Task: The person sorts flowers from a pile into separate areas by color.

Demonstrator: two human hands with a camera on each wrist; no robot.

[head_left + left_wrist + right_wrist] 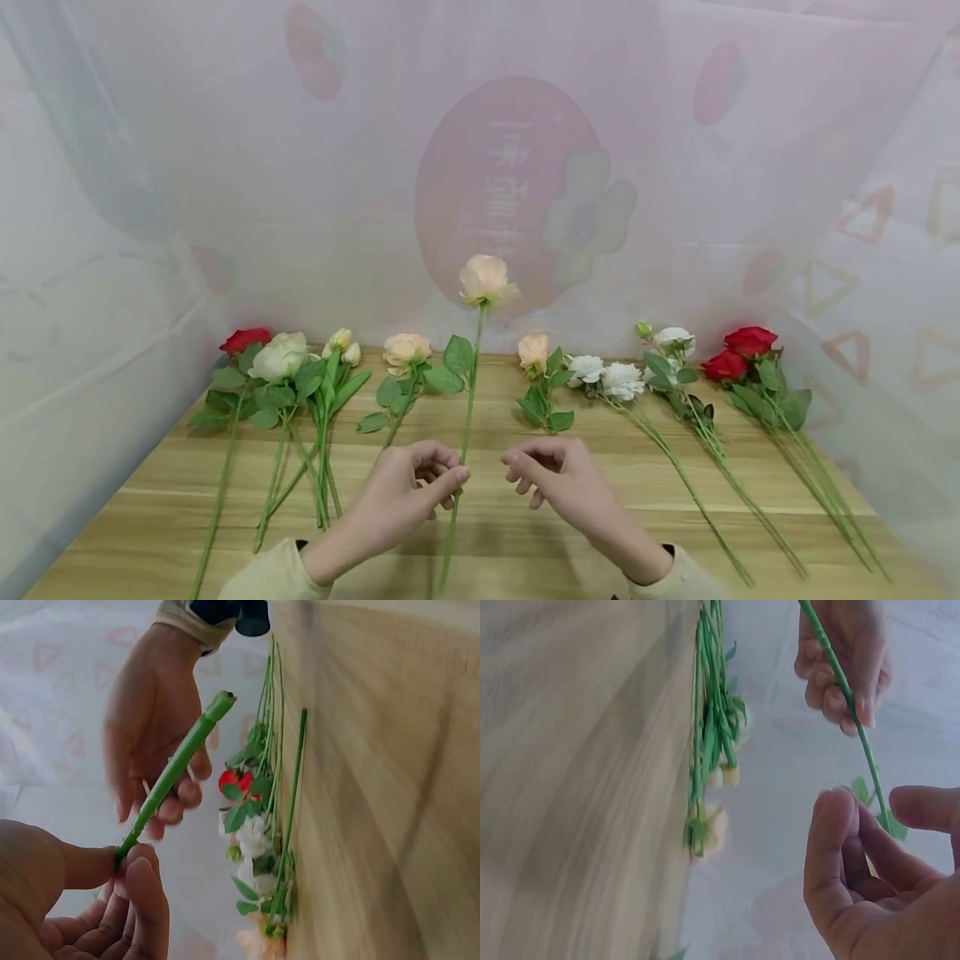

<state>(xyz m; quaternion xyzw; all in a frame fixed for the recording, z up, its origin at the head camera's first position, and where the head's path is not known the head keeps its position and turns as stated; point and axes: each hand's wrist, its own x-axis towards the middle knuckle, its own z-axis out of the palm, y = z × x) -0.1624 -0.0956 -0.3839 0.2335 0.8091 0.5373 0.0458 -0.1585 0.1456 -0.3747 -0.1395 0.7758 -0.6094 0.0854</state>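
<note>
A peach rose [486, 280] stands upright in mid-air at the centre of the head view, a leaf [444, 380] sticking out to its left. My left hand [411, 493] pinches its green stem [467, 417] low down between thumb and fingers, and the bare end runs below the grip. In the left wrist view the cut end of the stem [219, 709] points up. My right hand [564, 483] hovers just to the right of the stem, fingers loosely bent. Thumb and fingers of the right hand [889, 900] are apart, with nothing held between them.
Red rose [245, 339], cream rose [281, 357] and yellow tulips [340, 340] lie on the wooden table [600, 533] at left. Two peach roses [407, 350] lie near the middle. White flowers [622, 381] and red roses [751, 341] lie at right. A printed curtain [360, 183] hangs behind.
</note>
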